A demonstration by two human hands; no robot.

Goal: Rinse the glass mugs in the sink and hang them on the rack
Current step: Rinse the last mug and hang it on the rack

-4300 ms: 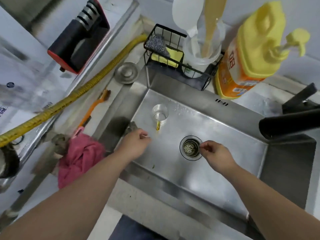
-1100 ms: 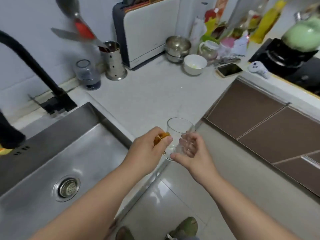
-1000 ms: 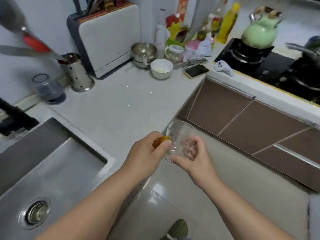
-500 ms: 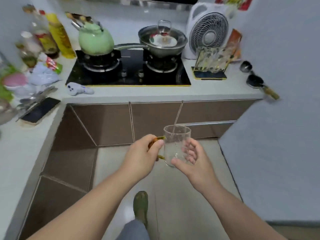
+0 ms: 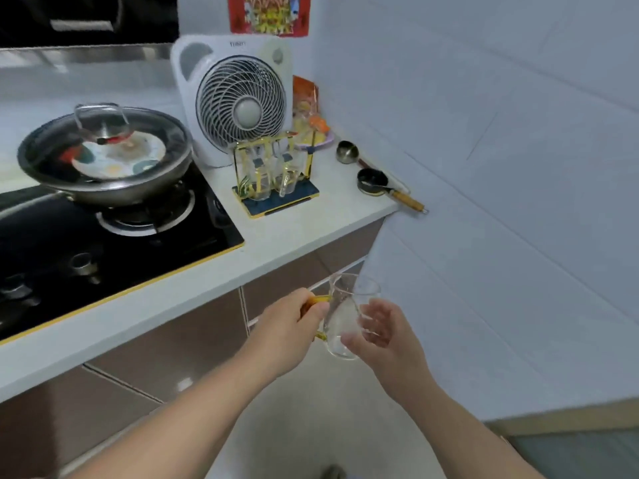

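Glass mug (image 5: 347,314) held upright in mid-air over the floor, in front of the lower cabinets and short of the countertop (image 5: 283,233) edge. Gripped at its amber handle by the left hand (image 5: 288,324), fingers curled round it. Cupped from the far side and base by the right hand (image 5: 382,335), fingers bent against the glass wall. No contact with any surface.

Rack (image 5: 275,174) standing on the countertop beside the white fan (image 5: 235,98), gold frame on a dark tray. At least two clear mugs already hanging inverted on it; exact count not readable through the blur. Free peg apparently available at the upper right, though not confirmed.

Sink not in view. Rinsing of this mug judged complete, since carried away from any basin toward the rack; no droplets discernible either way.

Outstanding, as judged: closing the gap to the rack, inverting the mug, hooking it on a peg. Number of mugs left to wash not determinable.

Also present: lidded pan (image 5: 103,157) on the hob, two small ladles (image 5: 375,183) near the wall.
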